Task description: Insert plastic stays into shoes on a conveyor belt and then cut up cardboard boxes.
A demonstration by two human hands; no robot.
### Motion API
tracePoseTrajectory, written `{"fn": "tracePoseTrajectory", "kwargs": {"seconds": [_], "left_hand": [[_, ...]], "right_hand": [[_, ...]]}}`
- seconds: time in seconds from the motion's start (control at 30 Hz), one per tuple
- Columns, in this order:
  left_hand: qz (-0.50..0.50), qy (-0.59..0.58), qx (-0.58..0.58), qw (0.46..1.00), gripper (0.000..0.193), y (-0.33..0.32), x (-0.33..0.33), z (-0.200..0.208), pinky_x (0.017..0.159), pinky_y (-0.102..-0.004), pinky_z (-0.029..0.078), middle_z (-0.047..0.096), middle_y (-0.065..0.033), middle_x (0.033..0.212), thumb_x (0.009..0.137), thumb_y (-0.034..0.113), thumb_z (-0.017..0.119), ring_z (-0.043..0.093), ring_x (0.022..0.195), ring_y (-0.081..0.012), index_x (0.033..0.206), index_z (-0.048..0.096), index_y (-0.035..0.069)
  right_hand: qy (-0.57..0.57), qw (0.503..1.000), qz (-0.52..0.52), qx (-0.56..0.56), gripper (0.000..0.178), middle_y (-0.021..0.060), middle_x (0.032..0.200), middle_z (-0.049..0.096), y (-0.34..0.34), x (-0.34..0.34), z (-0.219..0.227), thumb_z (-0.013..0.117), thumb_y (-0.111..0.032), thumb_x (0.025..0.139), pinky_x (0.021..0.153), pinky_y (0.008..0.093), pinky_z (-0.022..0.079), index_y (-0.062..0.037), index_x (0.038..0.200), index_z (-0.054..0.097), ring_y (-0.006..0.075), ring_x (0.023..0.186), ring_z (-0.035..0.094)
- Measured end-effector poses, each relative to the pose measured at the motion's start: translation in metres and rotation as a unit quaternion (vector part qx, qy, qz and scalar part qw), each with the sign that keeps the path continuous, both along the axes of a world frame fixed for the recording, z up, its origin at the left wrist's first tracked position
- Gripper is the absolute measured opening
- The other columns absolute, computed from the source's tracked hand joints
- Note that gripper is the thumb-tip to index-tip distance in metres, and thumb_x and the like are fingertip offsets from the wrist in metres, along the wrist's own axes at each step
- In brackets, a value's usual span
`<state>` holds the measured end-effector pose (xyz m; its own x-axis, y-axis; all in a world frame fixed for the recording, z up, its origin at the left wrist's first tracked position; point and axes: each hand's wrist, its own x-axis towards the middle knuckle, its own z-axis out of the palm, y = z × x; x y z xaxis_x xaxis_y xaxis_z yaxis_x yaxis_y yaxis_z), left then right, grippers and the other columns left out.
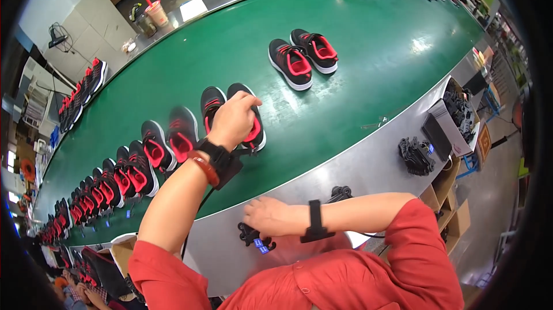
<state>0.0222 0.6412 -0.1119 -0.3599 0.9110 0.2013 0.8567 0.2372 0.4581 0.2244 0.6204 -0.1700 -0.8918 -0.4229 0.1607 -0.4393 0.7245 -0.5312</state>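
Note:
My left hand is over a pair of black sneakers with red lining and white soles, its curled fingers on the right-hand sneaker. The hand covers much of that shoe, and part of the left-hand sneaker too. Close to my body, my right hand has its fingers closed around black plastic shoe hangers with blue tags, on the metal ledge. To the left of the pair, one sneaker looks blurred. Farther off on the green belt, another matching pair stands with toes pointing away.
A long row of sneakers runs down the belt to the left. On the metal ledge lie more bundles of black hangers, beside a box full of them. A drink cup stands on the far edge.

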Motion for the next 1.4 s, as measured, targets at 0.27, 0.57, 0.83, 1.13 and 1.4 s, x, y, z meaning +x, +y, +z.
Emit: {"fn": "tracePoseTrajectory", "kwargs": {"seconds": [0.27, 0.57, 0.83, 1.13, 1.4], "left_hand": [[-0.036, 0.012, -0.003, 0.999, 0.038, 0.094, 0.012, -0.039, 0.084, -0.0445, 0.049, 0.056, -0.0118, 0.116, 0.081, 0.001, 0.049, 0.058, 0.098, -0.0367, 0.117, 0.056, 0.010], [-0.041, 0.015, -0.047, 0.998, 0.036, 0.133, -0.007, -0.075, 0.086, -0.0433, 0.047, 0.061, -0.0126, 0.112, 0.080, 0.005, 0.060, 0.058, 0.102, -0.0351, 0.115, 0.055, 0.007], [-0.094, -0.011, 0.020, 0.995, 0.013, 0.108, 0.002, -0.080, 0.076, -0.0417, 0.049, 0.060, -0.0111, 0.093, 0.078, 0.006, 0.064, 0.061, 0.088, -0.0343, 0.091, 0.063, 0.005], [-0.063, 0.012, 0.005, 0.998, 0.012, 0.079, 0.019, -0.078, 0.072, -0.0435, 0.050, 0.058, -0.0110, 0.095, 0.080, 0.005, 0.061, 0.061, 0.082, -0.0356, 0.092, 0.062, 0.006], [-0.034, 0.093, -0.090, 0.991, 0.044, 0.053, 0.034, -0.046, 0.067, -0.0460, 0.051, 0.056, -0.0134, 0.107, 0.080, 0.008, 0.063, 0.061, 0.080, -0.0379, 0.122, 0.050, 0.012]], "right_hand": [[-0.018, 0.997, -0.008, -0.078, 0.017, 0.0186, 0.072, 0.065, -0.007, 0.001, -0.027, 0.055, -0.013, 0.075, 0.064, 0.0422, 0.050, -0.0010, 0.072, 0.066, 0.0343, 0.071, 0.064], [-0.177, 0.942, 0.013, -0.284, 0.020, 0.0164, 0.074, 0.062, 0.052, 0.002, 0.012, 0.064, -0.019, 0.076, 0.061, 0.0425, 0.046, -0.0007, 0.082, 0.057, 0.0357, 0.067, 0.059], [-0.235, 0.746, -0.396, -0.481, 0.021, 0.0073, 0.081, 0.063, 0.200, 0.021, 0.013, 0.047, -0.011, 0.094, 0.053, 0.0243, 0.048, -0.0021, 0.113, 0.046, 0.0114, 0.058, 0.061], [-0.188, 0.734, -0.413, -0.505, 0.025, 0.0066, 0.080, 0.064, 0.199, -0.001, -0.024, 0.048, -0.011, 0.094, 0.052, 0.0247, 0.048, 0.0012, 0.116, 0.050, 0.0111, 0.057, 0.061], [-0.267, 0.777, -0.334, -0.462, 0.028, 0.0026, 0.064, 0.057, 0.215, -0.007, -0.006, 0.055, -0.028, 0.093, 0.048, 0.0223, 0.046, -0.0055, 0.108, 0.062, 0.0089, 0.052, 0.054]]}}
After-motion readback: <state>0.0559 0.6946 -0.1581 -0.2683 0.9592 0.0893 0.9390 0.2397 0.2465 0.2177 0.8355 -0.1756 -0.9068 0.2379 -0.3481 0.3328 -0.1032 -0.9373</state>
